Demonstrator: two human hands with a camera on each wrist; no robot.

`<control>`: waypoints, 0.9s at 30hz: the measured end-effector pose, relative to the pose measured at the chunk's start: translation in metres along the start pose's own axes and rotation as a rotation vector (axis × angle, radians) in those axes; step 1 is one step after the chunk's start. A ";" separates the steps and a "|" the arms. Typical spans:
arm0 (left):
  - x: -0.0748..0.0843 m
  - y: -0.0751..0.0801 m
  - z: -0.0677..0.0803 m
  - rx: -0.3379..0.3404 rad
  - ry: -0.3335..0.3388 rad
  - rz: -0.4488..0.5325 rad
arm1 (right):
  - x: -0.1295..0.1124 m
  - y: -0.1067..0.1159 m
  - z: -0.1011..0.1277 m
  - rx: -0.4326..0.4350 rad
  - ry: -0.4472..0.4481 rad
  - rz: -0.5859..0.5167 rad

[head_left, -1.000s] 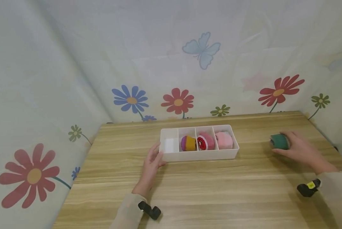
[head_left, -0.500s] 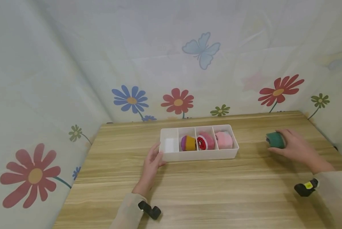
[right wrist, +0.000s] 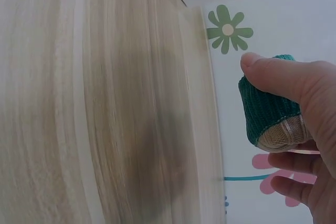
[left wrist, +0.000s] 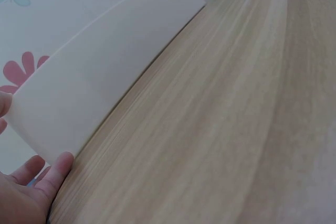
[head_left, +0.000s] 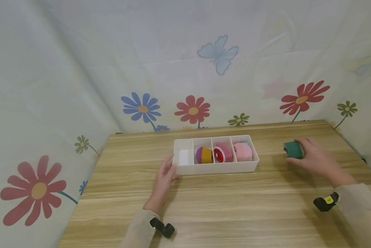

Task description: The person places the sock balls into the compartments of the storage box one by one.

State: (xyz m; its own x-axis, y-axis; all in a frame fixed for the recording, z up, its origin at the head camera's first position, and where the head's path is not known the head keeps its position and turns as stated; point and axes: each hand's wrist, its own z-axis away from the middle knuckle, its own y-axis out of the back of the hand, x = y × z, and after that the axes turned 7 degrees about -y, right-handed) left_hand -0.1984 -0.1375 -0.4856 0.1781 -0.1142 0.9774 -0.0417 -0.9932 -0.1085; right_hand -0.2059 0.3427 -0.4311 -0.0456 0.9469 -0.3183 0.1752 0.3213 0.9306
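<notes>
A white divided box stands on the table. Its leftmost compartment is bare; the other three each hold a rolled sock: a yellow and purple one, a dark pink one with red and white and a light pink one. My left hand holds the box's left end, thumb at the front corner, fingers along the end wall. To the right of the box, my right hand grips a rolled green sock above the table. The right wrist view shows its ribbed green knit and a beige patch.
The wooden table meets a wall sheet printed with flowers and a butterfly at its back edge. Black cameras are strapped to both wrists.
My right hand has moved a little to the left with the rolled green sock, closer to the box. The left hand and the box have stayed in place.
</notes>
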 end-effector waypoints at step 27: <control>-0.023 0.006 -0.006 0.030 -0.021 -0.001 | -0.034 -0.011 -0.015 0.019 0.030 -0.047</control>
State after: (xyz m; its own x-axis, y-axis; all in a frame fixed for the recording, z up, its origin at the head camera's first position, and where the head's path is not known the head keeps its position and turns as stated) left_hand -0.2091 -0.1404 -0.5076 0.1983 -0.1137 0.9735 -0.0122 -0.9935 -0.1135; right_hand -0.2214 0.3071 -0.4277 -0.0839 0.9309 -0.3556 0.1909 0.3652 0.9111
